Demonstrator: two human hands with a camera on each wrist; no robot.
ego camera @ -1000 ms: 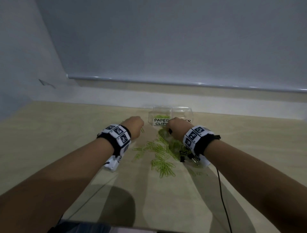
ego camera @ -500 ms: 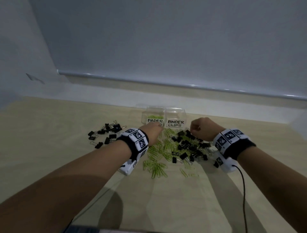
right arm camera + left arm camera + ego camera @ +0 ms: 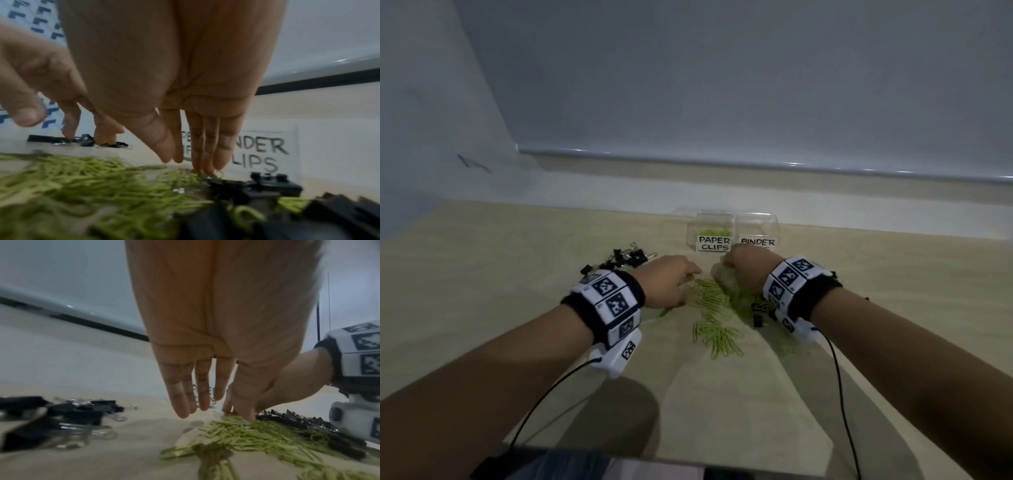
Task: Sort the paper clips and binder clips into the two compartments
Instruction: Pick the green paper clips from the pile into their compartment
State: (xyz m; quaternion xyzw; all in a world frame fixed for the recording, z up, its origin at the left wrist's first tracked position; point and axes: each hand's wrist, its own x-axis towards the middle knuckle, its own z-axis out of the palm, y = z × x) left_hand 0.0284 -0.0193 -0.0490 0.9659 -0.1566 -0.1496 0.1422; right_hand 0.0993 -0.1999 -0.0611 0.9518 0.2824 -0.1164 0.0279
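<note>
1. A loose group of black binder clips point(image 3: 625, 257) is lying on the table point(image 3: 482, 291) at the far left, well apart from the main pile.
2. The left hand point(image 3: 666, 286) is hovering palm-down just left of the pile; its grip is open, with fingers point(image 3: 185, 395) straight and close together, pointing down at the table and holding nothing.
3. Green paper clips point(image 3: 714, 315) are spreading across the table between the two hands and toward the person.
4. The right hand point(image 3: 746, 270) is reaching down at the far edge of the pile. Its grip is also open and holding nothing: its fingers point(image 3: 207, 146) are hanging nearly straight, with the tips touching the green clips.
5. More black binder clips point(image 3: 255, 186) are lying mixed into the right side of the pile, under the right wrist.
6. Beyond the hands, a clear two-compartment box point(image 3: 736, 222) is standing on the table. The left compartment, labelled PAPER CLIPS, is holding a few green clips; the right one is labelled BINDER CLIPS.
</note>
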